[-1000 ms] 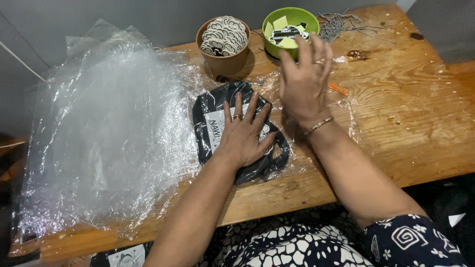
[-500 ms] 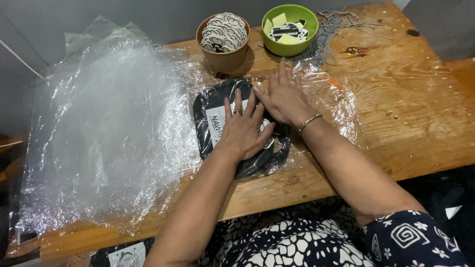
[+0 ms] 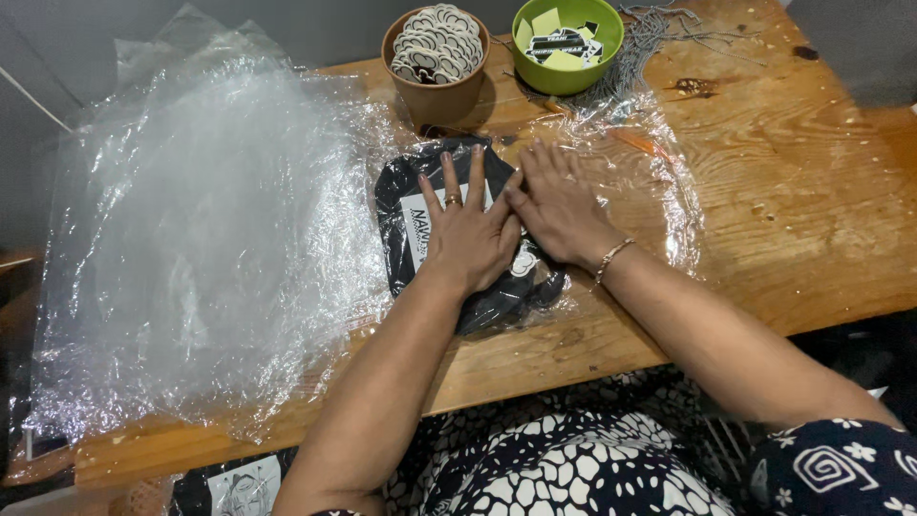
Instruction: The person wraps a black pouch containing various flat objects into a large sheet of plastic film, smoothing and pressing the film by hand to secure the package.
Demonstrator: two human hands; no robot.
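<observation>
Both hands flat, fingers spread, no closed grip on anything. Left hand (image 3: 468,234) presses palm-down on a folded black garment with a white print (image 3: 420,225), which sits inside a clear plastic bag (image 3: 640,182) near the middle of the wooden bench (image 3: 812,220), closer to the far edge. Right hand (image 3: 559,205) lies flat just beside the left, thumbs touching, over the garment's right side and the bag. Pile of loose clear plastic bags (image 3: 201,239) covers the bench's left end. At the far edge: brown cup of round stickers (image 3: 437,57), green bowl of tags (image 3: 566,40), strings (image 3: 659,33) beside the bowl.
</observation>
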